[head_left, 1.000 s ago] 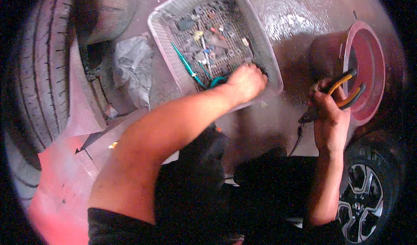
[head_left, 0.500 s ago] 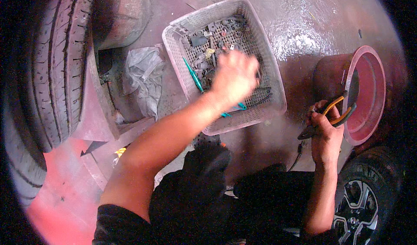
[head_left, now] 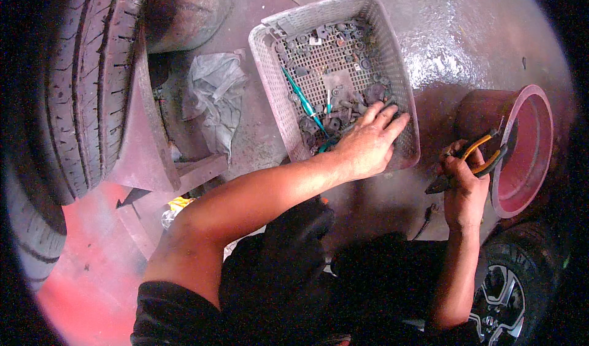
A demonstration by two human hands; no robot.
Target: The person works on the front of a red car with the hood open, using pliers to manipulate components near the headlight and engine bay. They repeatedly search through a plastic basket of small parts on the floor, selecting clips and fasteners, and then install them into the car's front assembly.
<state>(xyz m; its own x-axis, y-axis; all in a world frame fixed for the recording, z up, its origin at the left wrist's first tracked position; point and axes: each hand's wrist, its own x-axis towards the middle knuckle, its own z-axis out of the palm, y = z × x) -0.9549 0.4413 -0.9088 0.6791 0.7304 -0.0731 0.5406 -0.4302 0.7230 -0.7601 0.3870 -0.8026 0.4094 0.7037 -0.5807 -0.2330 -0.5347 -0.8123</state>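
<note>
My left hand [head_left: 368,142] reaches into a grey plastic basket [head_left: 270,70] on the wet floor, fingers spread over several small dark metal parts at its near right corner. A teal-handled tool [head_left: 302,99] lies in the basket just left of that hand. My right hand [head_left: 461,177] is shut on pliers [head_left: 475,159] with orange and black handles, held beside a red drum-shaped part [head_left: 527,149] on the right.
A large tyre [head_left: 73,82] stands at the left with a crumpled grey rag [head_left: 215,94] next to it. A wheel with an alloy rim [head_left: 497,303] lies at the lower right. Red-painted metal framing [head_left: 147,162] sits lower left.
My left hand moved within the basket, from its near edge to its middle, and now rests at the near right corner with fingers spread. My right hand keeps the pliers nearly still.
</note>
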